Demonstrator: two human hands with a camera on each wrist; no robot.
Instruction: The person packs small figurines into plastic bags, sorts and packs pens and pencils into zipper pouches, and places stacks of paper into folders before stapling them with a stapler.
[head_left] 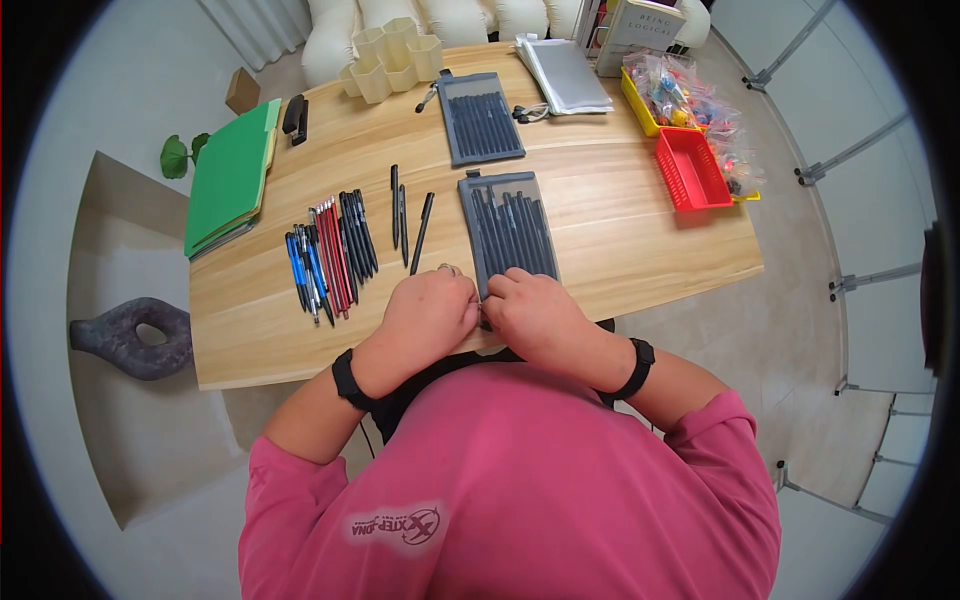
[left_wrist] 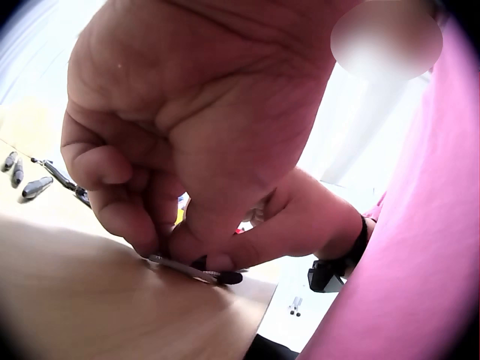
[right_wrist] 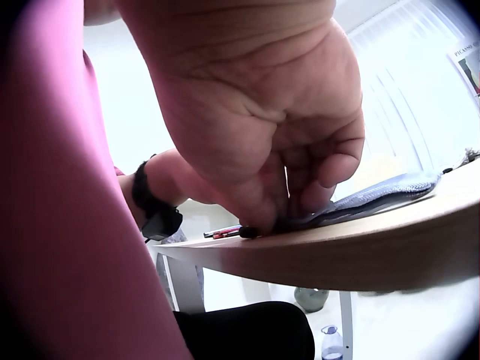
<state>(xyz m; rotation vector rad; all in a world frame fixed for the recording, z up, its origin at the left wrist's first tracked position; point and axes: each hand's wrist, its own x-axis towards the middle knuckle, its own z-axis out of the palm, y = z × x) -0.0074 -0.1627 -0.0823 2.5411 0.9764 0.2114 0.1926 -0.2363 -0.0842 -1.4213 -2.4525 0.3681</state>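
Observation:
A dark mesh zip pouch (head_left: 508, 232) full of black pens lies flat near the table's front edge. Both hands meet at its near left corner. My left hand (head_left: 428, 310) pinches the zipper pull cord (left_wrist: 184, 268) there between thumb and finger; the cord's dark end (left_wrist: 231, 277) sticks out. My right hand (head_left: 540, 318) pinches the pouch's near end, its fingertips close against the left ones. In the right wrist view the pouch (right_wrist: 382, 196) stretches away from the right fingers along the tabletop. The fingers hide most of that corner.
Left of the pouch lie three loose black pens (head_left: 400, 215) and rows of blue, red and black pens and pencils (head_left: 335, 255). Another filled pouch (head_left: 483, 118) lies beyond. Around them are green folders (head_left: 232, 175), a stapler (head_left: 295, 120), a hexagonal holder (head_left: 390, 60) and a red basket (head_left: 692, 170).

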